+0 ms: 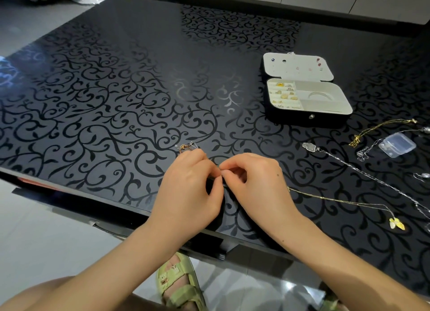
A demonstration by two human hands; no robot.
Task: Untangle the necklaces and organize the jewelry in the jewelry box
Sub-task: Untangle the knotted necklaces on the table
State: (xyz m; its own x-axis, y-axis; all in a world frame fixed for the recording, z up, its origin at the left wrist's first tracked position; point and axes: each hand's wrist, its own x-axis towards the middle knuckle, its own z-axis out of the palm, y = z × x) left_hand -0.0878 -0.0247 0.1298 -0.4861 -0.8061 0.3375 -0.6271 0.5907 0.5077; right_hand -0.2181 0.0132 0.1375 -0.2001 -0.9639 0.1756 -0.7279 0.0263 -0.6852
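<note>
I have both hands at the near edge of the table (116,101), well in front of the box (290,117) and off to its left. The left hand (188,182) and right hand (253,180) meet fingertip to fingertip. On each, thumb and forefinger pinch together on the tangle (187,147) while the other fingers curl under. A small knot of gold and silver links pokes out past the left knuckles, on the side toward the box. The strand actually pinched is too fine for me to see, so I'm only guessing it is the knot itself.

A gold chain (337,200) runs out from under the right hand to a yellow pendant (397,224), in front of the box and to its right. A silver necklace (349,164), another gold one (377,128) and a plastic case (397,145) also lie in front of the box, nearer to it. The box is open, with rings in its left compartments, a bangle on the right and studs in the lid.

The step in hand, as I judge it, is teasing the knot open. I'd keep the pinches light and close together and work a loop loose rather than pull the ends, which would only tighten it. Resting the tangle flat on the table should show up the crossings, and I'd feed the clasp end back through slowly so the thin links don't kink.
</note>
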